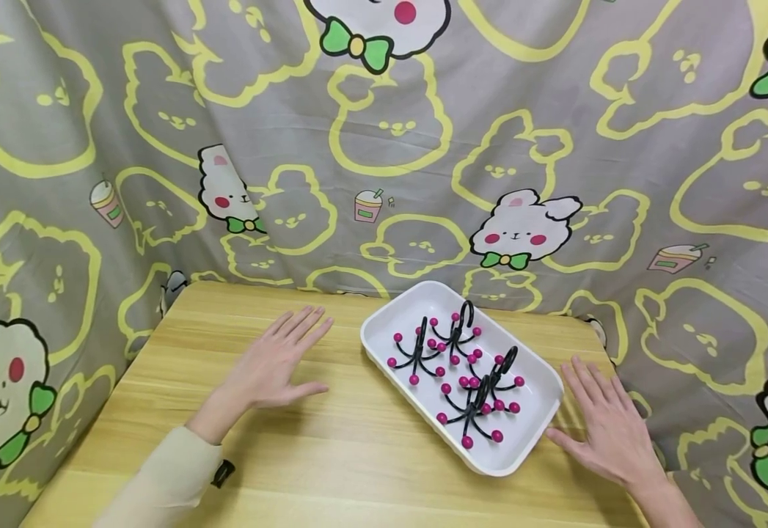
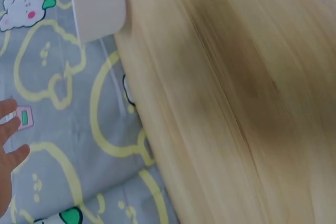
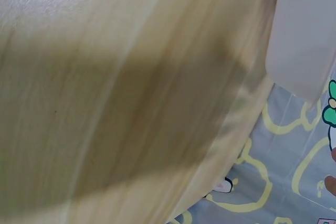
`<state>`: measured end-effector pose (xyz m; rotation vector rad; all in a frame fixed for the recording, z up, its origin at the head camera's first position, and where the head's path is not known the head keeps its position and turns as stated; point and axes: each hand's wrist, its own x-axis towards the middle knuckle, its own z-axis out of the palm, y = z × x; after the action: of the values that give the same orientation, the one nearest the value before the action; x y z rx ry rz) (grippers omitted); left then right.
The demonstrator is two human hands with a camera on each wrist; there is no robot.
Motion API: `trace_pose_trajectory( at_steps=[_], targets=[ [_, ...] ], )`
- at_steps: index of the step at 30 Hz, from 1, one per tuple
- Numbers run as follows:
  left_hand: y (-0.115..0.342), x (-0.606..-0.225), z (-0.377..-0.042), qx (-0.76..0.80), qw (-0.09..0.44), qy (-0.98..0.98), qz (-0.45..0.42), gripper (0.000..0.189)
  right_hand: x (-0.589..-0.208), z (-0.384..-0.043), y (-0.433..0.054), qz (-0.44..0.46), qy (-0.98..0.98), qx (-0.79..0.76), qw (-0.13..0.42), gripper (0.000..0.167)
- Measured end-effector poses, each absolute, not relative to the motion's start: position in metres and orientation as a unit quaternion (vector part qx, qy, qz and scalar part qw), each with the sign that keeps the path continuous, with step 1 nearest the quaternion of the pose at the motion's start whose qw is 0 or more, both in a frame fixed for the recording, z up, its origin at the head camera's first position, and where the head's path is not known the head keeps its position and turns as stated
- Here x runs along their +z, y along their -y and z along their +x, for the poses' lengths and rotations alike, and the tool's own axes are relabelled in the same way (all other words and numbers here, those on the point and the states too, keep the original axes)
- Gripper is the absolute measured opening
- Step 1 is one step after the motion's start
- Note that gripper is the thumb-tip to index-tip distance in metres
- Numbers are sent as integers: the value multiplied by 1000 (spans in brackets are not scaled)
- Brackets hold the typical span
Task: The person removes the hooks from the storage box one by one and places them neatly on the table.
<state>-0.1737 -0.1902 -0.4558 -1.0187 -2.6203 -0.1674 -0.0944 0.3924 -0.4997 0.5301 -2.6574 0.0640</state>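
A white rectangular tray (image 1: 417,412) sits at an angle on the wooden table, holding several black hooks (image 1: 418,352) with curved arms tipped in pink balls. To the tray's left, my left hand (image 1: 278,370) is held with fingers spread and thumb out, holding nothing. On the other side, my right hand (image 1: 604,425) is beside the tray's right end, fingers straight, its thumb close to the rim; whether they touch I cannot tell. The left wrist view shows a tray corner (image 2: 100,6) and part of the left hand (image 2: 6,156). In the right wrist view, fingertips (image 3: 331,184) show at the edge.
The wooden table (image 1: 317,469) ends at the back against a grey curtain (image 1: 291,147) with cartoon animal outlines, which also hangs along both sides. A small black object (image 1: 223,473) shows beside the left sleeve (image 1: 172,469).
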Motion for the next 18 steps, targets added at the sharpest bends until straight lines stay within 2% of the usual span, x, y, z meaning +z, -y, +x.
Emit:
trace_pose_trajectory(
  at_steps=[18],
  targets=[
    [134,-464,-195,-49,128,909,-395,97,-521,-100,-392,179,967,11,181,107]
  ],
)
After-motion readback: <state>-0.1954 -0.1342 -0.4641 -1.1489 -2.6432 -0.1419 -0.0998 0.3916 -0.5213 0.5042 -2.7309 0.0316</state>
